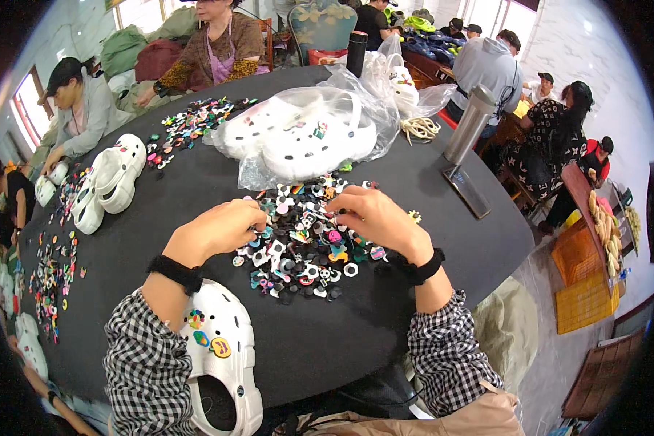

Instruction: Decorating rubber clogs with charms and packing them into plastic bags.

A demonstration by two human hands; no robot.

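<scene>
A heap of small colourful shoe charms (305,247) lies on the black table in front of me. At its left edge is my left hand (225,227), its fingers bent and closed together; whatever they hold is hidden. My right hand (381,218) reaches over the heap's upper right, fingers curled down and closed among the charms, and I cannot make out what is between them. Beneath my left forearm lies a white clog (232,316) with several charms fixed in its holes, partly covered by my checked sleeve.
Beyond the heap, white clogs in a clear plastic bag (305,145) lie near a steel flask (472,123) and a phone (466,191). More white clogs (109,182) and scattered charms (54,276) are on the left. A dark bottle (356,53) stands behind. Other people work around the table and room.
</scene>
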